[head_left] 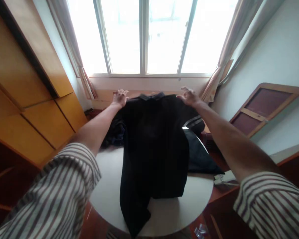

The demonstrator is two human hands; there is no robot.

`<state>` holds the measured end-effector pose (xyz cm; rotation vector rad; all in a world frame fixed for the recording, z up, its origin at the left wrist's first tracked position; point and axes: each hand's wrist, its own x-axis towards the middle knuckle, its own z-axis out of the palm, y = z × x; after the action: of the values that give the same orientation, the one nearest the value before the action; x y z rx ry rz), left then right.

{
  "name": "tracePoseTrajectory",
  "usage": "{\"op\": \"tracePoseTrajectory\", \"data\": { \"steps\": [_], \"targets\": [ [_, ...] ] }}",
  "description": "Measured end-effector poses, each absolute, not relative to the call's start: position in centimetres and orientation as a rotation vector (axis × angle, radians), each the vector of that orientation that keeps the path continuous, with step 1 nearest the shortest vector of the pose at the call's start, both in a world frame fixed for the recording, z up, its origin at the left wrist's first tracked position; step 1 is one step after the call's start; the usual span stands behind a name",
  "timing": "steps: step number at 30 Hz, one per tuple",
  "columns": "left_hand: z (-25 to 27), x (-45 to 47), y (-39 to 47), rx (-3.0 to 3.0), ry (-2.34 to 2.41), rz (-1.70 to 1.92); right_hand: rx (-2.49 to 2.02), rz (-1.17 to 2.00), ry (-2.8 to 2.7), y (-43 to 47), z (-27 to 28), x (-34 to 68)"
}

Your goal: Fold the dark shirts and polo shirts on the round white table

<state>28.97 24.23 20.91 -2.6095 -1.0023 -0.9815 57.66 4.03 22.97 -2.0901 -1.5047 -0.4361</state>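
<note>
A black collared shirt (154,142) hangs stretched out between my two hands, its collar (151,96) at the top and its lower edge over the white table. My left hand (120,97) pinches the shirt at one shoulder, with some fingers raised. At the opposite shoulder, my right hand (189,96) grips the cloth near the thumb while its other fingers stick out. A sleeve with pale stripes (193,121) droops below my right hand. The lower left corner of the shirt dangles past the rest of it.
Under the shirt stands a round white table (196,189). Dark clothes (114,132) are heaped at its far left, and a dark folded cloth (201,156) lies on the right. Wooden cabinets (40,116) line the left; a wood-framed panel (261,106) leans at the right wall.
</note>
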Motion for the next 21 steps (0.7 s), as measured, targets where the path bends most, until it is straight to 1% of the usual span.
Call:
{"op": "tracePoseTrajectory", "data": {
  "steps": [3,4,7,9,12,15,17,21],
  "targets": [
    [13.9,30.2,22.3,-2.727,-1.137,-0.706,-2.162,-0.289,-1.585,3.6,17.2,56.7],
    [11.6,30.0,20.9,-2.797,-1.088,-0.655,-2.170,-0.236,-1.633,2.3,15.1,56.0],
    [5.8,27.1,14.8,-3.062,-0.837,-0.653,-2.163,-0.034,-1.831,-4.1,9.2,53.0],
    [3.3,23.6,10.1,-3.217,-0.762,-0.679,-2.105,0.043,-1.927,-9.7,5.6,50.9],
    [1.8,17.9,3.4,-3.397,-0.608,-0.738,-1.958,0.153,-1.939,-17.3,0.9,47.9],
    [1.4,13.8,-1.7,-3.489,-0.356,-0.661,-1.776,-0.050,-1.957,-21.9,-2.6,45.2],
    [0.7,12.5,-3.9,-3.439,-0.227,-0.600,-1.763,-0.223,-1.920,-23.0,-4.2,43.9],
    [-1.7,11.9,-5.8,-3.281,-0.275,-0.596,-1.814,-0.348,-1.834,-21.8,-5.7,42.9]
  ]
}}
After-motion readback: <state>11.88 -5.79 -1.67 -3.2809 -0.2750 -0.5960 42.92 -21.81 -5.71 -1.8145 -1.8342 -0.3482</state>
